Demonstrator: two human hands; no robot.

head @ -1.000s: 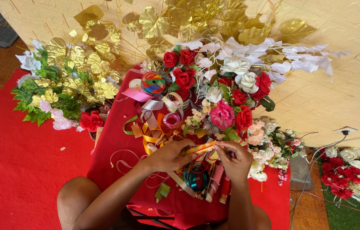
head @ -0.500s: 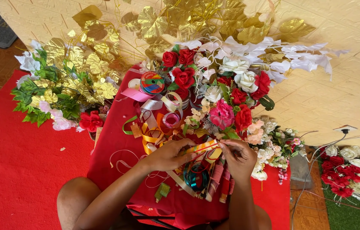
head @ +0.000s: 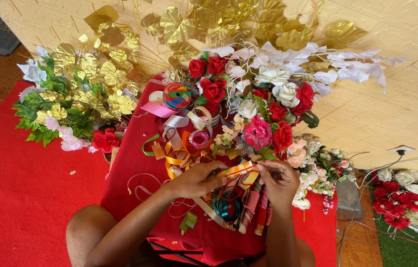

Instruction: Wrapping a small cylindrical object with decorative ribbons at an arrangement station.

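Red cloth [head: 135, 168] covers the work surface, with a cream wall behind. Over it, my left hand [head: 196, 179] and right hand [head: 279, 179] pinch a striped ribbon [head: 234, 170] between them, just in front of the bouquet [head: 253, 109]. Ribbon spools [head: 177, 95] lie left of the bouquet; gold leaves [head: 90, 74] crowd farther left, teal ribbon [head: 226, 205] beneath my hands.

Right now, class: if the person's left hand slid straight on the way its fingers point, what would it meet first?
The left hand points right, so it would probably first meet the yellow ribbon piece it already pinches, then the right hand.
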